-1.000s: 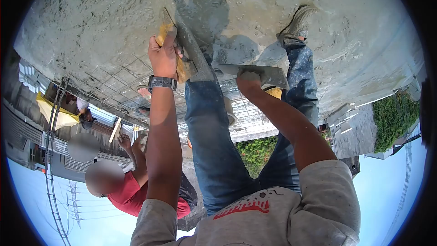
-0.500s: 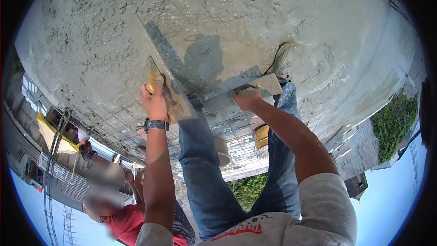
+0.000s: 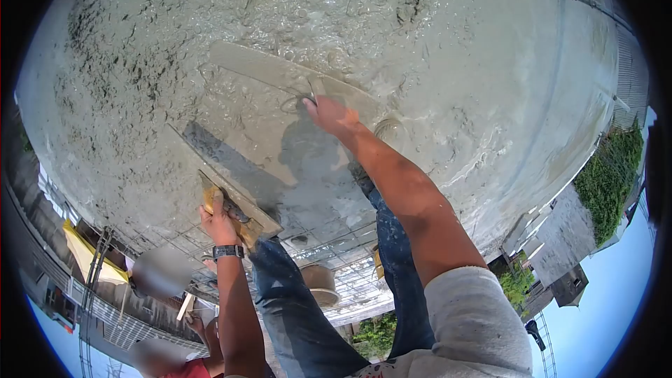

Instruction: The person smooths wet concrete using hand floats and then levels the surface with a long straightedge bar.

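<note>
My left hand (image 3: 220,225), with a dark watch at its wrist, is closed around the yellow handle of a long finishing trowel (image 3: 227,182). That blade is tilted on edge, close to my left leg. Farther out, my right hand (image 3: 334,113) grips a second long trowel (image 3: 259,63), whose blade lies against the wet concrete (image 3: 392,21). Grey paste coats this blade, and my fingers hide part of its handle. The concrete around it is lumpy to the left and smoother to the right.
Steel mesh (image 3: 308,227) shows beside my legs (image 3: 297,308). A round bucket (image 3: 320,283) stands between them. Another person (image 3: 199,367) is at the lower left, near a yellow sheet (image 3: 91,255). Green plants (image 3: 605,189) grow beyond the slab's right edge.
My right hand has reached away from my body with its trowel, from beside my leg onto the wet concrete. The left hand and its trowel sit lower in the view, which has shifted.
</note>
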Action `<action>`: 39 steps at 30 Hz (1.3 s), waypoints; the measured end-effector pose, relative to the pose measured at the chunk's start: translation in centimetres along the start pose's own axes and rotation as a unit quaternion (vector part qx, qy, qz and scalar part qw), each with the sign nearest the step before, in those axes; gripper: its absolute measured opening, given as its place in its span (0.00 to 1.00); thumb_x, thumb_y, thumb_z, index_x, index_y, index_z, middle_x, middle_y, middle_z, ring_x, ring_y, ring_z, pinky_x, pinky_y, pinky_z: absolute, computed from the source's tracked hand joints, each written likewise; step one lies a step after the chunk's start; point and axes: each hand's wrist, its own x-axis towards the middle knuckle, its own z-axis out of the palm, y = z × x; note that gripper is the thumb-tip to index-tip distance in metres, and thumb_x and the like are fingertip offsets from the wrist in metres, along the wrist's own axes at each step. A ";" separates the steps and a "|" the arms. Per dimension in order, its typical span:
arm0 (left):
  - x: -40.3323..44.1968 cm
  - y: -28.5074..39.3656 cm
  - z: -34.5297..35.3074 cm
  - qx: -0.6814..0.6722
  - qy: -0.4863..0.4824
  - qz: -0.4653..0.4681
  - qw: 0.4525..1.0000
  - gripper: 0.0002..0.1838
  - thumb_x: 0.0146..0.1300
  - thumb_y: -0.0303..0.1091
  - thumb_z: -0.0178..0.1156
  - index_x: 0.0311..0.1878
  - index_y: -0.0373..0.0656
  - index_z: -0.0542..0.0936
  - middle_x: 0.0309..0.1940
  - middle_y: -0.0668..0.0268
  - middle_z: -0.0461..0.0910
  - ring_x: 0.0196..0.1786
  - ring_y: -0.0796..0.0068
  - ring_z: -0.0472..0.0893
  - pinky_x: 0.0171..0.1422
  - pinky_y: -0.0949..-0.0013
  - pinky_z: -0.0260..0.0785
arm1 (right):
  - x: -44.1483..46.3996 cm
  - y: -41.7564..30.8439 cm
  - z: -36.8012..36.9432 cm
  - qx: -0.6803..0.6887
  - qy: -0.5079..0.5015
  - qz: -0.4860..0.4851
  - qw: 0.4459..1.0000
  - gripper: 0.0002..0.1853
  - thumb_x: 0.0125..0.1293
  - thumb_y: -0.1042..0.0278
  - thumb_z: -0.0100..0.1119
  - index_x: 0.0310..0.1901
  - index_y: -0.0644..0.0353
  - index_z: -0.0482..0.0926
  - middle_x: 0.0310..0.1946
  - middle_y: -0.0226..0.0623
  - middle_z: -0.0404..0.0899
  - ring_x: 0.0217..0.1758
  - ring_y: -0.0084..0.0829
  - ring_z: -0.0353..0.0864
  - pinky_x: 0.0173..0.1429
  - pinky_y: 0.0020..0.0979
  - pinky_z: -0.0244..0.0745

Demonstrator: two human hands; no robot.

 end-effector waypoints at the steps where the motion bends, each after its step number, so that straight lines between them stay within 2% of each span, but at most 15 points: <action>1: -0.1 0.1 1.9 0.003 -0.014 0.000 1.000 0.11 0.70 0.37 0.64 0.47 0.46 0.73 0.23 0.72 0.72 0.19 0.80 0.70 0.21 0.74 0.63 | 0.7 0.9 -1.8 0.014 0.012 0.021 1.000 0.29 0.78 0.37 0.35 0.60 0.48 0.77 0.59 0.43 0.81 0.62 0.53 0.79 0.64 0.53 0.72; 5: -2.4 1.3 8.5 0.047 -0.060 -0.004 0.997 0.11 0.70 0.38 0.65 0.46 0.47 0.74 0.23 0.72 0.73 0.18 0.81 0.70 0.21 0.75 0.63 | 3.1 6.2 -7.6 0.056 0.035 0.089 0.994 0.31 0.79 0.38 0.32 0.63 0.53 0.75 0.63 0.45 0.79 0.65 0.57 0.77 0.66 0.58 0.70; 9: -4.5 3.3 15.6 0.070 -0.106 0.012 0.992 0.11 0.69 0.38 0.67 0.44 0.46 0.75 0.25 0.73 0.75 0.18 0.82 0.71 0.21 0.75 0.64 | 2.3 15.3 -13.8 0.061 0.151 0.153 0.975 0.32 0.76 0.36 0.38 0.61 0.57 0.75 0.58 0.57 0.79 0.62 0.58 0.78 0.63 0.57 0.73; 13: -5.6 4.1 21.2 0.057 -0.160 0.036 0.985 0.12 0.69 0.38 0.68 0.46 0.47 0.74 0.27 0.74 0.75 0.21 0.84 0.72 0.22 0.76 0.64 | 1.9 25.8 -17.9 0.095 0.419 0.191 0.883 0.30 0.73 0.42 0.52 0.56 0.65 0.77 0.50 0.63 0.81 0.55 0.62 0.80 0.59 0.54 0.75; 15: -6.3 4.3 23.0 0.040 -0.180 0.046 0.982 0.13 0.69 0.38 0.67 0.46 0.47 0.73 0.27 0.74 0.76 0.22 0.85 0.72 0.23 0.77 0.64 | -0.5 29.3 -20.2 0.171 0.532 0.179 0.810 0.25 0.68 0.51 0.63 0.50 0.69 0.77 0.44 0.58 0.84 0.52 0.59 0.83 0.57 0.49 0.75; 16: -6.6 4.2 23.7 0.032 -0.181 0.047 0.982 0.13 0.69 0.37 0.67 0.47 0.47 0.73 0.27 0.74 0.76 0.22 0.85 0.72 0.23 0.77 0.64 | -0.7 32.3 -20.3 0.159 0.613 0.130 0.763 0.25 0.65 0.54 0.68 0.48 0.73 0.77 0.37 0.53 0.85 0.39 0.51 0.87 0.45 0.45 0.80; 18: -7.4 3.5 24.1 0.022 -0.182 0.031 0.983 0.13 0.69 0.36 0.67 0.47 0.47 0.72 0.28 0.75 0.76 0.22 0.85 0.72 0.24 0.77 0.64 | -2.4 34.2 -21.2 0.325 0.562 0.297 0.701 0.26 0.64 0.56 0.72 0.46 0.75 0.78 0.29 0.48 0.84 0.24 0.40 0.85 0.29 0.40 0.79; 20: -7.7 2.0 23.2 0.009 -0.187 0.025 0.982 0.13 0.69 0.35 0.67 0.48 0.46 0.72 0.28 0.74 0.76 0.22 0.86 0.72 0.24 0.77 0.64 | -2.8 36.7 -19.7 0.333 0.575 0.334 0.669 0.26 0.63 0.55 0.73 0.46 0.75 0.79 0.24 0.43 0.82 0.15 0.32 0.80 0.19 0.34 0.73; 22: -7.3 -0.6 21.0 0.021 -0.172 0.016 0.985 0.13 0.70 0.35 0.67 0.48 0.46 0.72 0.28 0.74 0.77 0.22 0.86 0.72 0.23 0.77 0.64 | -2.5 37.5 -17.5 0.339 0.515 0.359 0.701 0.23 0.63 0.58 0.72 0.43 0.75 0.80 0.25 0.46 0.83 0.19 0.36 0.82 0.24 0.38 0.76; 26: -7.3 -2.5 14.9 0.030 -0.156 -0.024 0.987 0.12 0.70 0.34 0.66 0.50 0.45 0.73 0.29 0.75 0.77 0.22 0.87 0.72 0.23 0.78 0.63 | 2.7 36.7 -11.4 0.093 0.567 0.336 0.747 0.21 0.66 0.59 0.67 0.38 0.76 0.81 0.29 0.55 0.85 0.30 0.48 0.87 0.37 0.47 0.79; 29: -6.0 -4.7 9.0 -0.013 -0.136 -0.032 0.990 0.12 0.70 0.34 0.66 0.51 0.45 0.75 0.30 0.76 0.77 0.22 0.88 0.72 0.23 0.79 0.64 | 2.4 27.4 -12.4 0.140 0.527 0.351 0.761 0.22 0.67 0.58 0.62 0.37 0.78 0.80 0.32 0.62 0.84 0.38 0.55 0.87 0.44 0.51 0.77; 30: -5.6 -4.9 7.1 0.001 -0.119 -0.056 0.991 0.12 0.70 0.33 0.66 0.51 0.45 0.76 0.31 0.76 0.78 0.22 0.88 0.72 0.22 0.79 0.63 | 3.4 26.7 -12.0 0.103 0.513 0.294 0.800 0.25 0.67 0.54 0.60 0.37 0.79 0.80 0.33 0.63 0.84 0.38 0.58 0.87 0.43 0.50 0.78; 34: -2.7 -7.5 2.0 -0.032 -0.066 -0.041 0.996 0.12 0.69 0.34 0.67 0.49 0.45 0.75 0.29 0.75 0.76 0.22 0.88 0.71 0.22 0.79 0.63 | 5.8 18.5 -10.9 0.084 0.532 0.290 0.791 0.24 0.65 0.57 0.60 0.41 0.80 0.79 0.37 0.66 0.84 0.42 0.61 0.86 0.47 0.51 0.79; 37: 0.3 -6.0 0.6 -0.078 -0.059 -0.097 0.990 0.12 0.68 0.34 0.67 0.46 0.45 0.74 0.29 0.75 0.75 0.23 0.87 0.71 0.23 0.79 0.64 | 8.4 13.5 -8.5 -0.006 0.570 0.060 0.819 0.24 0.65 0.57 0.60 0.42 0.79 0.78 0.38 0.67 0.83 0.44 0.63 0.85 0.49 0.53 0.78; 39: 0.9 -4.3 -0.6 -0.107 -0.057 -0.106 0.987 0.13 0.67 0.34 0.68 0.46 0.44 0.73 0.29 0.74 0.75 0.23 0.88 0.72 0.23 0.79 0.65 | 9.1 5.6 -7.5 -0.016 0.534 0.112 0.838 0.24 0.65 0.57 0.60 0.42 0.80 0.78 0.38 0.68 0.83 0.45 0.64 0.84 0.51 0.53 0.77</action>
